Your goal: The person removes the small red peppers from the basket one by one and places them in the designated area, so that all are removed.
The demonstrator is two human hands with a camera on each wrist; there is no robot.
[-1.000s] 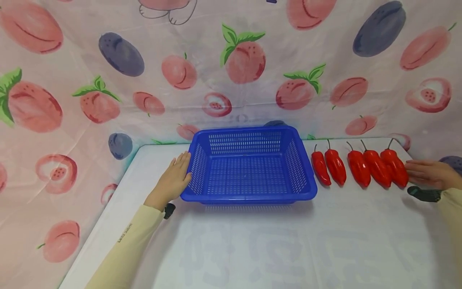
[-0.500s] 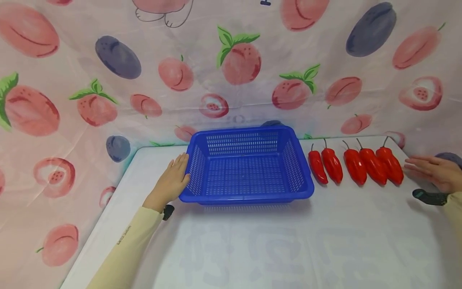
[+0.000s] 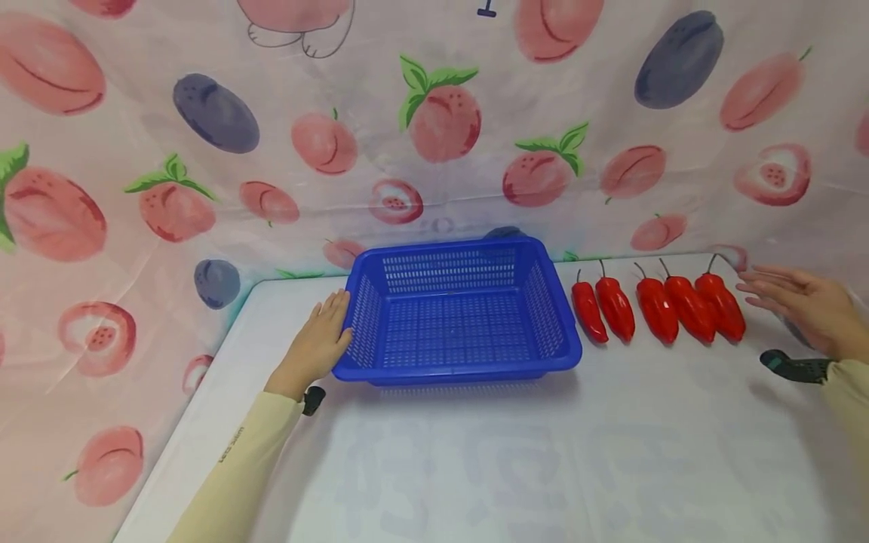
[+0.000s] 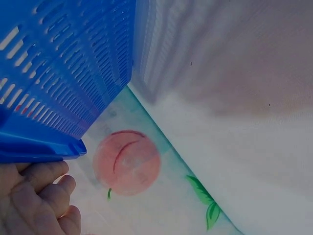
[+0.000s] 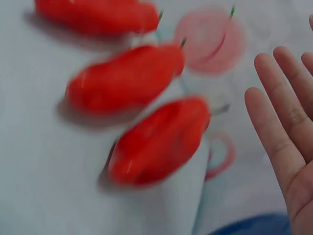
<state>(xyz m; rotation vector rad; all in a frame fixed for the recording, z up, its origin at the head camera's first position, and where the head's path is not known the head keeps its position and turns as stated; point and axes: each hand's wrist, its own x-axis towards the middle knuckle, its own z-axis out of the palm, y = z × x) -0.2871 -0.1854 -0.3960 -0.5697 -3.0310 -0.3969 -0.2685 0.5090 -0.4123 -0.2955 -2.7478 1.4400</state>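
A blue plastic basket [image 3: 456, 373] with slotted walls stands on the table. My left hand [image 3: 315, 343] rests against its left rim with the fingers lying along it. In the left wrist view, those fingertips [image 4: 49, 178] touch the basket's rim [image 4: 44, 147]. To the right of the basket lie several red peppers in a row, stems pointing away, from a slim one [image 3: 590, 311] to the rightmost pepper [image 3: 721, 308]. Beyond that last pepper hovers my right hand [image 3: 808, 308], fingers extended and holding nothing. The right wrist view has its open palm [image 5: 298, 191] beside the peppers [image 5: 161, 142].
A white-covered table [image 3: 462, 460] extends in front of the basket. Behind it hangs a pink cloth [image 3: 380, 83] printed with peaches and plums. Each wrist wears a dark strap, seen at the right wrist strap [image 3: 794, 368].
My right hand has drawn a little away from the rightmost pepper and lifted, turning its palm more. The head view has shifted slightly to the right. The left hand stays at the basket's rim.
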